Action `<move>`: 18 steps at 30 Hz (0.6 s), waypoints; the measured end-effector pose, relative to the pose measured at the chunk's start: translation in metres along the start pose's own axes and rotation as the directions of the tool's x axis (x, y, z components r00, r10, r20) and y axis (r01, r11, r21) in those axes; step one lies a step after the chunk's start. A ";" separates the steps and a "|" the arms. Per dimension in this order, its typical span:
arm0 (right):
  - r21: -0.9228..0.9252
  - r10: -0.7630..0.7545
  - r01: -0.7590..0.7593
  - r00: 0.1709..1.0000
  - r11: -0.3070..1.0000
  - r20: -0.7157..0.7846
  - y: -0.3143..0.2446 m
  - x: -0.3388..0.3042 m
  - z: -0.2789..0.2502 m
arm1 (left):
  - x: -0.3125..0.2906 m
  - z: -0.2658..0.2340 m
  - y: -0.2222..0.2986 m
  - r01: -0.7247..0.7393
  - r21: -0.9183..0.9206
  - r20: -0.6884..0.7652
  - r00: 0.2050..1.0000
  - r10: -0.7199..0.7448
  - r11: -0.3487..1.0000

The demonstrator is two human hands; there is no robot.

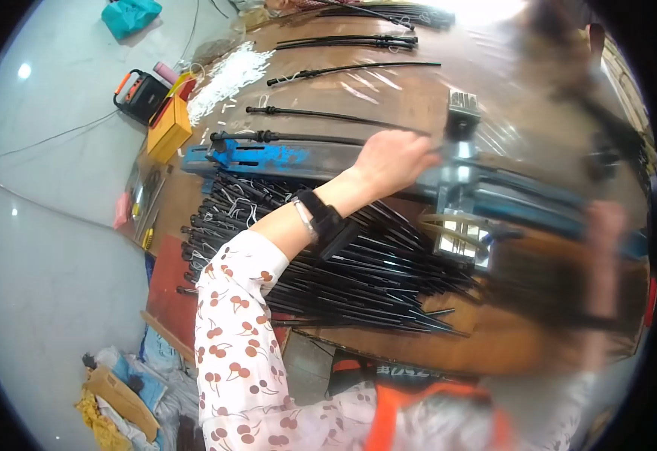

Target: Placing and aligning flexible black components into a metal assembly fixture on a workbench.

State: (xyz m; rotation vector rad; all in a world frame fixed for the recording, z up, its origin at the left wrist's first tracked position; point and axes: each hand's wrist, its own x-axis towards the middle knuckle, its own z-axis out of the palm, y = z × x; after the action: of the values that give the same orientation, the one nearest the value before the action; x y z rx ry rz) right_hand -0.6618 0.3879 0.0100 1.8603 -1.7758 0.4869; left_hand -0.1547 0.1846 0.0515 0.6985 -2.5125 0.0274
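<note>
Head: rod pile (pixel 343 282) beside blue rail (pixel 287 156)

"Any text?"
"One spot: pale lettering (pixel 418 370) on a dark item (pixel 388 381), well below the left hand (pixel 394 161)."
"Readable?"
"Nope. Small, warped, partly cut off. Marking it illegible."
"Numbers, labels, signs closer to the hand?"
"None I can read, left, right or beyond it."

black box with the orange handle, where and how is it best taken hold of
Probably by the middle of the orange handle, coming from the left: it arches out from the black box on that side, while the yellow box crowds the lower right.
</note>
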 end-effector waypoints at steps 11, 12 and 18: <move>0.089 0.061 -0.059 0.998 0.994 -0.027 0.004 -0.009 0.011 | -0.005 0.006 0.002 0.043 -0.207 -0.050 0.997 -0.054 0.977; 0.094 0.074 -0.073 0.997 0.993 -0.009 -0.005 -0.004 0.005 | -0.007 0.006 0.000 0.039 -0.215 -0.074 0.996 -0.056 0.976; 0.111 -0.042 0.055 0.993 0.992 -0.108 -0.101 0.004 -0.037 | -0.008 0.006 -0.007 0.028 -0.104 0.124 0.992 -0.015 0.994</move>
State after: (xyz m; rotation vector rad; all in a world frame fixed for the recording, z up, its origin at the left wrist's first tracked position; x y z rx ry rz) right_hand -0.5577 0.4075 0.0296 1.9127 -1.6608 0.6679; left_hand -0.1483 0.1815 0.0419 0.7041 -2.6015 -0.1598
